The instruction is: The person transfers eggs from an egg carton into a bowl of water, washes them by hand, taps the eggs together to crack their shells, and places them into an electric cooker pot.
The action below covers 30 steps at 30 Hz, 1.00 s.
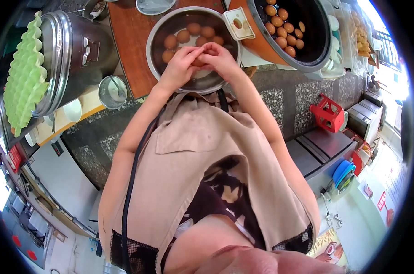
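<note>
My left hand [180, 67] and my right hand [219, 59] meet over the near side of a wide metal bowl [150, 59]. Between them is a brown egg [198, 63], mostly covered by my curled fingers. Whether its shell is whole or cracked I cannot tell. In the bowl, several brown eggs [183, 36] lie in what looks like water, grouped beyond my fingers.
A large orange pot [255, 34] with a dark inside holds several brown eggs [282, 30] at the upper right. The bowl rests on a brown wooden table [129, 50]. To the left are a clear container [112, 92], a steel pot [90, 48] and a green egg tray [24, 77]. A red stool [327, 113] stands right.
</note>
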{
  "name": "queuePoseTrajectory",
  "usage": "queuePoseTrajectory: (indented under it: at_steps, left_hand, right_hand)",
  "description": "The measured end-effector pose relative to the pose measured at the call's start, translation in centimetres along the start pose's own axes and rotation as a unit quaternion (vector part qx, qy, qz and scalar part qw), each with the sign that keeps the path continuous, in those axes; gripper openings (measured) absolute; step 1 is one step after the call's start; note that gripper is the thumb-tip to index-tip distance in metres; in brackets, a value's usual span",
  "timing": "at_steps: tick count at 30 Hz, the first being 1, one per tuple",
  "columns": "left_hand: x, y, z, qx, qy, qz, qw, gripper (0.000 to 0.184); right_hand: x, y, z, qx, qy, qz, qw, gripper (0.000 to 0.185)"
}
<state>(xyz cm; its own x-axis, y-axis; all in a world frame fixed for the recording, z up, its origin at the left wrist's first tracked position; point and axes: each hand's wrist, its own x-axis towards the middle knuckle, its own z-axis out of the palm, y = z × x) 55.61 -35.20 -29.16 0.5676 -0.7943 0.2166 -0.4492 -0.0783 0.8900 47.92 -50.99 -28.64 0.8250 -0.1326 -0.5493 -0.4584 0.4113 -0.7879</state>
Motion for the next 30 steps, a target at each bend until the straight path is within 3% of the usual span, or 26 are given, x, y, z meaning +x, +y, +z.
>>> queuePoseTrajectory:
  at_steps: [1, 4, 6, 7, 8, 9, 10, 12, 13, 14, 16, 17, 19, 20, 22, 23, 24, 25, 26, 27, 28, 30]
  left_hand:
    - [0.0, 0.4, -0.3, 0.001, 0.0, 0.0, 1.0, 0.053]
    - [0.0, 0.9, -0.8, -0.056, 0.013, -0.024, 0.998, 0.055]
    - [-0.1, 0.3, 0.4, -0.076, 0.009, -0.056, 0.996, 0.051]
    - [-0.3, -0.6, 1.2, -0.077, 0.006, -0.056, 0.995, 0.051]
    - [-0.7, -2.0, 2.2, -0.021, -0.022, -0.071, 0.997, 0.048]
    - [-0.9, -3.2, 3.0, 0.036, -0.048, -0.086, 0.995, 0.044]
    - [-1.0, -3.8, 3.6, 0.015, -0.058, -0.095, 0.994, 0.04]
    - [-1.4, -5.0, 5.3, 0.014, -0.028, -0.104, 0.994, 0.039]
    - [-1.8, -6.0, 6.1, 0.013, -0.028, -0.105, 0.994, 0.039]
    - [-2.1, -7.0, 6.9, 0.028, -0.023, -0.135, 0.99, 0.038]
    - [-1.8, -6.4, 6.7, 0.041, -0.021, -0.163, 0.986, 0.037]
    - [-1.7, -6.2, 6.2, 0.041, -0.051, -0.192, 0.979, 0.039]
    - [-1.4, -6.5, 5.4, 0.082, -0.104, -0.226, 0.965, 0.042]
    - [-1.6, -7.0, 5.3, 0.083, -0.104, -0.225, 0.965, 0.042]
    - [-1.7, -7.1, 4.8, 0.082, -0.088, -0.191, 0.974, 0.054]
    - [-1.7, -7.4, 4.5, 0.082, -0.086, -0.191, 0.974, 0.054]
    - [-1.9, -7.8, 4.4, 0.01, -0.075, -0.187, 0.979, 0.058]
    - [-2.0, -7.7, 4.2, -0.063, -0.065, -0.183, 0.979, 0.063]
    - [-2.0, -7.5, 4.1, -0.063, -0.065, -0.184, 0.979, 0.063]
    - [-1.6, -6.4, 3.5, -0.217, -0.056, -0.207, 0.952, 0.064]
    - [-1.2, -5.3, 2.9, -0.364, -0.045, -0.224, 0.903, 0.065]
    - [-1.1, -3.7, 2.2, -0.409, -0.034, -0.219, 0.885, 0.059]
  right_hand:
    - [-0.6, -0.6, -0.2, 0.077, -0.026, 0.005, 0.997, 0.026]
    - [-1.4, -0.8, -0.7, 0.121, -0.041, 0.013, 0.992, 0.023]
    - [-0.2, 0.6, -0.3, 0.049, -0.002, 0.005, 0.999, 0.029]
    - [1.0, 2.6, -0.7, -0.12, 0.029, -0.022, 0.992, 0.036]
    - [1.7, 3.8, -0.8, -0.285, 0.058, -0.048, 0.955, 0.043]
    - [1.9, 4.0, -0.6, -0.373, 0.094, -0.006, 0.923, 0.056]
    - [2.1, 3.8, -0.6, -0.375, 0.092, -0.009, 0.923, 0.056]
    - [2.1, 3.7, -0.5, -0.48, 0.125, 0.074, 0.865, 0.057]
    - [2.0, 3.7, -0.2, -0.547, 0.138, 0.05, 0.825, 0.05]
    - [1.9, 3.7, 0.1, -0.546, 0.138, 0.051, 0.825, 0.05]
    - [1.8, 3.8, 0.6, -0.642, 0.195, 0.027, 0.741, 0.046]
    - [2.5, 4.9, 0.5, -0.641, 0.197, 0.027, 0.741, 0.046]
    - [4.1, 7.3, 0.2, -0.744, 0.206, 0.003, 0.636, 0.042]
    - [4.2, 7.8, -0.1, -0.744, 0.206, 0.001, 0.636, 0.042]
    - [3.3, 7.3, -0.1, -0.697, 0.18, -0.017, 0.694, 0.036]
    - [3.1, 6.8, -0.5, -0.634, 0.168, -0.002, 0.755, 0.034]
    - [2.8, 5.7, -0.4, -0.635, 0.167, -0.003, 0.754, 0.034]
    - [2.4, 4.6, -0.2, -0.33, 0.142, 0.042, 0.932, 0.034]
    - [2.0, 4.0, -0.2, 0.018, 0.1, 0.082, 0.991, 0.034]
    - [1.6, 3.8, -0.6, 0.106, 0.062, 0.073, 0.99, 0.034]
    - [1.4, 3.7, -0.8, 0.106, 0.062, 0.073, 0.99, 0.034]
    - [0.8, 3.1, -1.0, 0.202, -0.007, 0.045, 0.978, 0.035]
